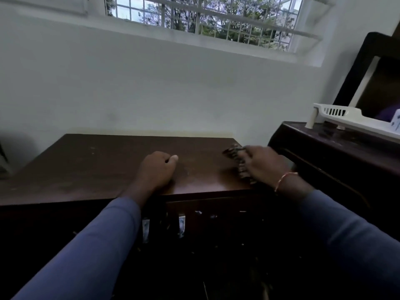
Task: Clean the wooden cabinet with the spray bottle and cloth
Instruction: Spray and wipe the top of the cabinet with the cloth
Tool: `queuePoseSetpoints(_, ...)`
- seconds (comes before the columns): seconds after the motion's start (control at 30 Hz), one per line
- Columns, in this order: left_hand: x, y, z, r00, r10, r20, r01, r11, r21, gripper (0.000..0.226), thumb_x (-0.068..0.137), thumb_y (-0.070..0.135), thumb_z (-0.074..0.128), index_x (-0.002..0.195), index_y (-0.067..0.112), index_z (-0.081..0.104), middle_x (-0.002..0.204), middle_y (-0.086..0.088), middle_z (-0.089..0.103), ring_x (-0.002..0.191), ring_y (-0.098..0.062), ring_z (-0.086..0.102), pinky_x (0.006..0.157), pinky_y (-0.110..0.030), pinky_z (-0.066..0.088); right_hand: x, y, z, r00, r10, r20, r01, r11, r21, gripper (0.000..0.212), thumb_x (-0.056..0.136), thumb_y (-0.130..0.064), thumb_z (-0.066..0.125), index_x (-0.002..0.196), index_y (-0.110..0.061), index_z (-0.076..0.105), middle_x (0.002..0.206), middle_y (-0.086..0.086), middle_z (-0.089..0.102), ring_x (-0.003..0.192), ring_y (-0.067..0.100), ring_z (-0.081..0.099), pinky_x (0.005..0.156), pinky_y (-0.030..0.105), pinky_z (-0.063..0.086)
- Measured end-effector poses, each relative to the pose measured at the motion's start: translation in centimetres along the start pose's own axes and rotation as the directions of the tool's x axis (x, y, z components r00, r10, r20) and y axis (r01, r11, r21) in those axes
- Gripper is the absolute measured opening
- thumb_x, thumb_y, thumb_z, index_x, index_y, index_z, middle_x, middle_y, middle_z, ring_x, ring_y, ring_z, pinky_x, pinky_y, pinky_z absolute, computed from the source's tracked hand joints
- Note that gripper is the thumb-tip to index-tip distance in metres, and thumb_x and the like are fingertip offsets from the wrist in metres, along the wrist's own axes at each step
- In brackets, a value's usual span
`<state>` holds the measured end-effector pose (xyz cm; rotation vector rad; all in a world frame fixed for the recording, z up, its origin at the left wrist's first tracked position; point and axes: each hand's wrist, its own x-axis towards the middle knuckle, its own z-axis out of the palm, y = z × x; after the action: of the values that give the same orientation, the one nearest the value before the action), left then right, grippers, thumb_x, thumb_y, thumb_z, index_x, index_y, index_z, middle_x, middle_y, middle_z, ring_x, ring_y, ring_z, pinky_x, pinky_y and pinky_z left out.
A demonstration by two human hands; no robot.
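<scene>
A dark brown wooden cabinet (97,167) stands against the white wall, its flat top facing me. My left hand (157,169) rests on the top near the front edge, fingers curled into a loose fist with nothing in it. My right hand (265,164) presses a dark patterned cloth (238,158) onto the top at its right edge; the cloth is blurred. No spray bottle is in view. Two metal handles (181,226) show on the cabinet's shadowed front.
A second dark wooden unit (337,148) stands close on the right, carrying a white plastic tray (350,118) and a dark framed panel (376,68) leaning on the wall. A barred window (205,16) runs above. A dark object sits at the far left edge (3,156).
</scene>
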<state>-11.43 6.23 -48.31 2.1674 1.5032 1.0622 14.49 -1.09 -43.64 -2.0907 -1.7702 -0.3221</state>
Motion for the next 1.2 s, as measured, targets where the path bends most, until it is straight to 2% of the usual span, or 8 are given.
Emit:
queuePoseSetpoints(0.23,0.1,0.7,0.2,0.998,-0.054,0.042,0.059,0.991,-0.119,0.050,0.101,0.036,0.046,0.065,0.005,0.062,0.060,-0.010,0.065,0.053,-0.028,0.061,0.060,-0.031,0.050,0.7,-5.0,5.2,0.974,0.011,0.226,-0.007,1.000,-0.019,0.055,0.095,-0.057,0.034,0.127,-0.019,0.057,0.132,0.012,0.059,0.121,0.031,0.054,0.101,0.038,0.041)
queuePoseSetpoints(0.3,0.0,1.1,-0.1,0.993,-0.116,-0.027,0.109,0.977,-0.185,0.053,0.102,0.035,0.043,0.063,0.005,0.061,0.061,-0.013,0.065,0.053,-0.029,0.061,0.057,-0.031,0.043,0.6,-8.6,5.7,0.949,-0.186,0.256,0.172,0.982,0.075,0.052,0.094,-0.053,0.032,0.137,-0.029,0.050,0.140,0.008,0.053,0.128,0.030,0.050,0.108,0.040,0.037)
queuePoseSetpoints(0.4,-0.4,1.0,-1.4,0.924,-0.077,-0.375,0.094,0.995,0.026,0.051,0.102,0.031,0.039,0.066,0.002,0.060,0.080,-0.027,0.067,0.076,-0.042,0.063,0.063,-0.038,0.037,-1.7,-13.6,5.3,0.812,-0.502,0.299,0.448,0.863,0.231,0.052,0.095,-0.047,0.032,0.138,-0.026,0.050,0.147,0.008,0.046,0.135,0.028,0.041,0.113,0.037,0.031)
queuePoseSetpoints(0.5,-1.3,-1.7,-3.9,0.943,0.075,-0.325,0.037,0.945,0.325,0.050,0.100,0.042,0.039,0.062,0.013,0.052,0.076,-0.017,0.067,0.074,-0.039,0.065,0.063,-0.037,0.042,-2.9,-12.4,4.5,0.789,-0.525,0.320,0.469,0.850,0.241,0.051,0.101,-0.046,0.035,0.148,-0.026,0.035,0.158,0.004,0.027,0.146,0.021,0.020,0.117,0.031,0.013)
queuePoseSetpoints(0.6,-2.0,-7.0,-8.2,0.981,-0.029,-0.192,0.100,0.923,0.372,0.055,0.099,0.050,0.043,0.064,0.011,0.061,0.071,-0.011,0.066,0.071,-0.032,0.064,0.066,-0.036,0.049,-0.9,-5.1,4.3,0.859,-0.401,0.318,0.346,0.913,0.218,0.055,0.098,-0.053,0.028,0.148,-0.032,0.034,0.156,-0.003,0.032,0.143,0.017,0.029,0.119,0.033,0.019)
queuePoseSetpoints(0.8,-3.3,-9.1,-10.4,0.981,-0.057,-0.186,0.073,0.994,0.077,0.054,0.099,0.038,0.050,0.052,0.014,0.038,0.050,-0.005,0.038,0.048,-0.021,0.038,0.053,-0.032,0.030,2.8,3.8,5.2,0.904,0.267,0.335,-0.248,0.964,-0.100,0.070,0.090,-0.064,0.022,0.152,-0.034,0.017,0.159,0.012,0.021,0.144,0.033,0.025,0.118,0.044,0.019)
queuePoseSetpoints(1.03,-4.1,-7.9,-11.0,0.948,-0.175,-0.267,0.163,0.984,-0.067,0.052,0.101,0.034,0.048,0.064,-0.002,0.056,0.064,-0.019,0.056,0.056,-0.025,0.049,0.057,-0.033,0.033,-0.1,-15.0,7.7,0.918,-0.151,0.366,0.162,0.987,0.002,0.062,0.094,-0.058,0.021,0.152,-0.039,0.011,0.160,0.012,0.017,0.147,0.035,0.016,0.119,0.050,0.011)
queuePoseSetpoints(1.2,-4.2,-9.0,-12.9,0.828,-0.258,-0.497,0.321,0.946,0.045,0.037,0.097,0.035,0.045,0.075,0.009,0.059,0.086,-0.017,0.066,0.084,-0.033,0.062,0.065,-0.035,0.037,-2.8,-27.4,7.5,0.698,-0.631,0.338,0.594,0.774,0.219,0.059,0.097,-0.052,0.024,0.152,-0.031,0.019,0.161,0.010,0.017,0.148,0.029,0.013,0.120,0.044,0.009)
